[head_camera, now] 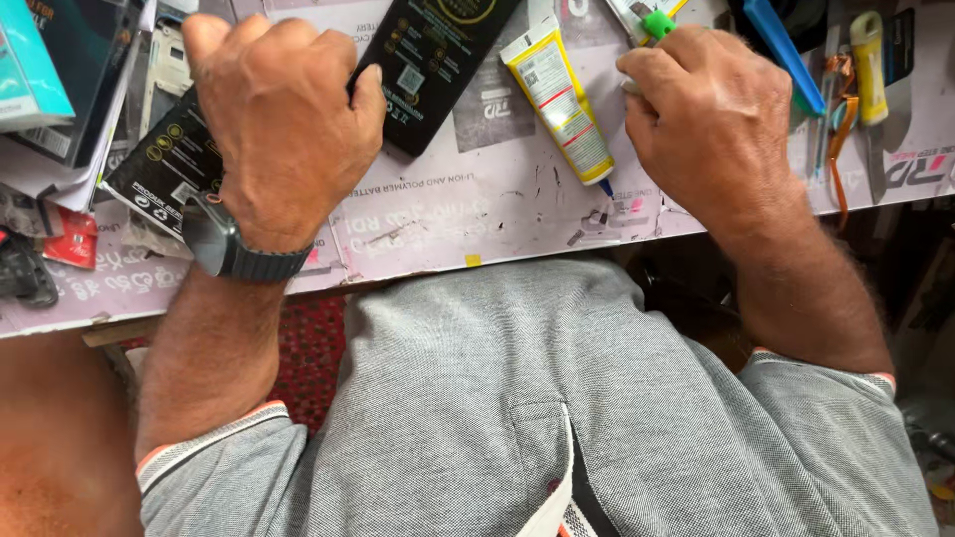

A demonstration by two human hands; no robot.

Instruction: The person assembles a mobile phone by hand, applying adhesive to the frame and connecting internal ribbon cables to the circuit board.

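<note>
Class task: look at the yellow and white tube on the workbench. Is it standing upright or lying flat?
Lying flat. The yellow and white tube rests on its side on the workbench, blue tip toward the person, between the left hand and right hand.

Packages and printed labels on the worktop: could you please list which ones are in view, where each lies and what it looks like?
Flat black rectangular package with yellow markings: top centre, under the left hand's fingertips.
Second black printed package: left of that hand.
Yellow-and-white glue tube: centre, blue tip toward the desk edge.
Teal box: top left corner.
Pale printed desk sheet: beneath everything.
</note>
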